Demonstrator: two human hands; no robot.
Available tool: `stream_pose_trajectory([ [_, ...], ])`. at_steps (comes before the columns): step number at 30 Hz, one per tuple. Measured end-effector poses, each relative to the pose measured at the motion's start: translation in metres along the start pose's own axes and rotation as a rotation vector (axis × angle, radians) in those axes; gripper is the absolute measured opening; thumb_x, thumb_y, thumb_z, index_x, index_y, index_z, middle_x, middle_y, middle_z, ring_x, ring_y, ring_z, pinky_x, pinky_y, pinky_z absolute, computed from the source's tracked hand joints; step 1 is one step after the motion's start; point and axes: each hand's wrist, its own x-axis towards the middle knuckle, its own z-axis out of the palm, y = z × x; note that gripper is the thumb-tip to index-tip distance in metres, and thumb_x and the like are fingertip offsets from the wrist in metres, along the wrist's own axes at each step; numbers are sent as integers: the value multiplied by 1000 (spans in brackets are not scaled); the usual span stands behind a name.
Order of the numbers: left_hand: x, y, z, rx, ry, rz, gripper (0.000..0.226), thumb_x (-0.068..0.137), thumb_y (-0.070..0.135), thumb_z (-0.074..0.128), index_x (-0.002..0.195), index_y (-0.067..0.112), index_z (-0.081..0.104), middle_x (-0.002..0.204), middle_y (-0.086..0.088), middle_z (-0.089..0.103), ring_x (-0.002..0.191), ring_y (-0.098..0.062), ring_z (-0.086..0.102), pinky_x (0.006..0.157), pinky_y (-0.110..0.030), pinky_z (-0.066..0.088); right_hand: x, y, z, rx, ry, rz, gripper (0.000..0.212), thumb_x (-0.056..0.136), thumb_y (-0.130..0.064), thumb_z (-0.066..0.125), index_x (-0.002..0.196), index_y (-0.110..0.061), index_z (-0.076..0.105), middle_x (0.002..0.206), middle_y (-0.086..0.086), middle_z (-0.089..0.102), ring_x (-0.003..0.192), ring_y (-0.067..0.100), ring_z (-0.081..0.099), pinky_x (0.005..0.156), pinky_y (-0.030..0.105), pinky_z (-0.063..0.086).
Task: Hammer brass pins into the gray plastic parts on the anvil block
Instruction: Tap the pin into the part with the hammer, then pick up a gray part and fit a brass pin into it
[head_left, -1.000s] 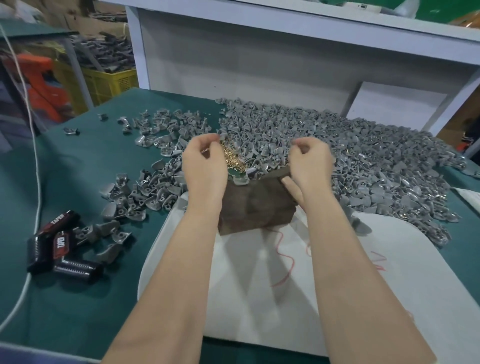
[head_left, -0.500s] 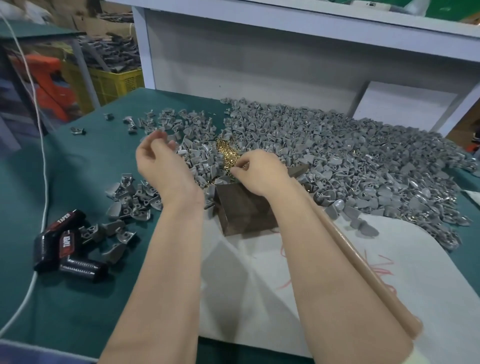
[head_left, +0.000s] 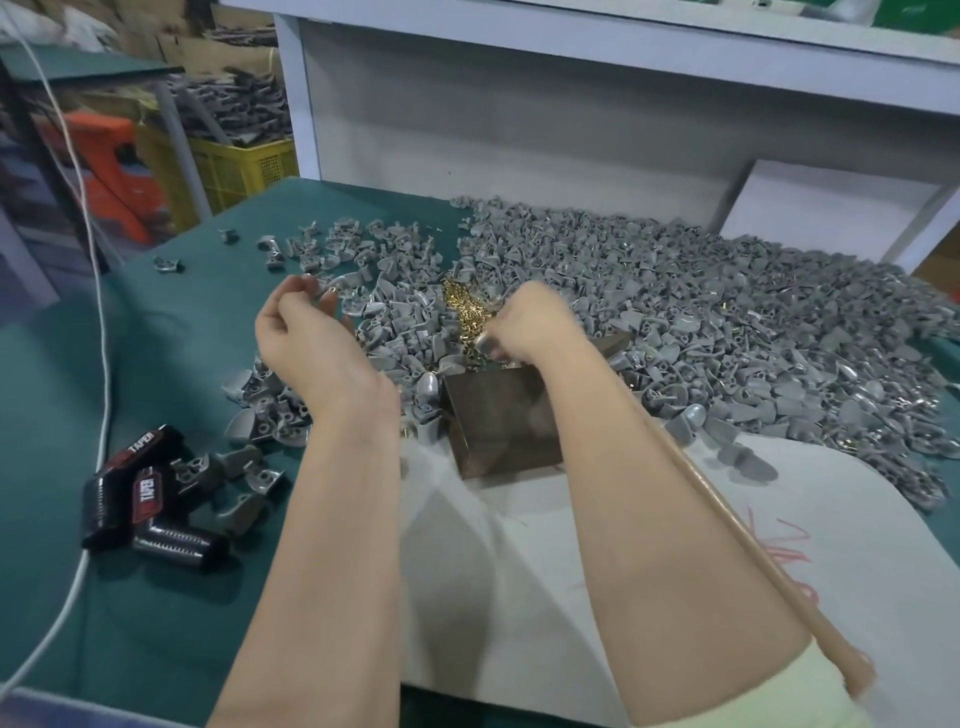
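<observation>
A dark metal anvil block stands on a white sheet on the green table. Just behind it lies a small heap of brass pins, ringed by gray plastic parts. My right hand hovers over the block's top at the near edge of the pins. It grips a hammer by the upper end of its wooden handle, which trails back along my forearm; the head is hidden. My left hand is raised left of the block, fingers loosely curled, nothing visible in them.
A smaller spread of gray parts lies left of the block. Black tools marked TAPER sit at the near left beside a white cable. A white shelf frame closes the back; a yellow crate stands beyond the table.
My left hand left the block and swung out to the left. My right hand slid left over the block's top, and the hammer handle now shows along my forearm.
</observation>
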Motion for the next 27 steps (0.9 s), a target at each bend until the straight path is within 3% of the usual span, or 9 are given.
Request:
stream_pose_trajectory([
  [2,0,0,0,-4,-4,-2,22,94,6,39,89,20,55,86,8,60,76,-5,58,65,-20,41,0,16,-19,240,275,103,20,93,-14,55,109,-2,62,106,8,66,79,16,60,59,24,51],
  [5,-2,1,1,-8,-13,-9,22,94,6,39,90,21,55,88,9,60,76,-4,58,64,-19,41,-13,27,-39,254,480,138,44,93,-19,57,133,-8,46,139,16,43,118,25,51,98,32,41],
  [7,-3,0,2,-12,-21,-11,22,95,7,39,90,21,55,88,9,60,75,-4,58,64,-19,42,-32,14,-35,171,410,-38,59,89,-25,61,142,-18,36,148,11,33,131,24,40,107,35,33],
  [11,-5,1,3,-1,-32,25,21,94,7,39,92,20,55,89,8,61,74,-3,57,62,-18,42,-75,-27,7,-52,-25,-508,20,88,-24,63,107,-20,64,105,-2,63,94,13,55,89,29,45],
  [14,-4,1,2,-3,-33,59,20,93,6,40,91,20,54,90,6,63,69,-3,57,60,-18,41,-83,-43,33,-384,-57,-548,16,86,-7,49,97,-17,55,96,7,60,99,28,51,94,43,32],
  [20,-3,0,2,-28,-38,50,21,93,5,40,90,20,54,87,8,61,69,-2,57,64,-20,40,-81,-43,39,-367,-50,-582,20,86,-4,45,92,-22,53,95,1,63,97,26,55,93,42,27],
  [22,-3,0,1,-29,-40,48,21,93,5,40,91,20,54,88,8,62,69,-2,58,64,-20,41,-72,-35,31,-197,36,-536,17,89,-9,52,96,-23,58,96,-3,64,89,19,57,94,43,38],
  [24,-1,0,1,-29,-43,50,21,93,5,40,91,20,54,90,7,62,69,-2,58,63,-19,42,-54,-19,10,62,294,-339,18,92,-9,52,96,-23,61,100,-5,63,85,13,59,86,39,50],
  [27,-2,-2,1,-22,-47,44,21,93,3,39,92,18,54,88,6,60,70,-4,56,60,-19,40,-28,13,-23,342,564,21,35,90,-3,52,122,-16,53,128,7,52,104,17,55,95,27,44],
])
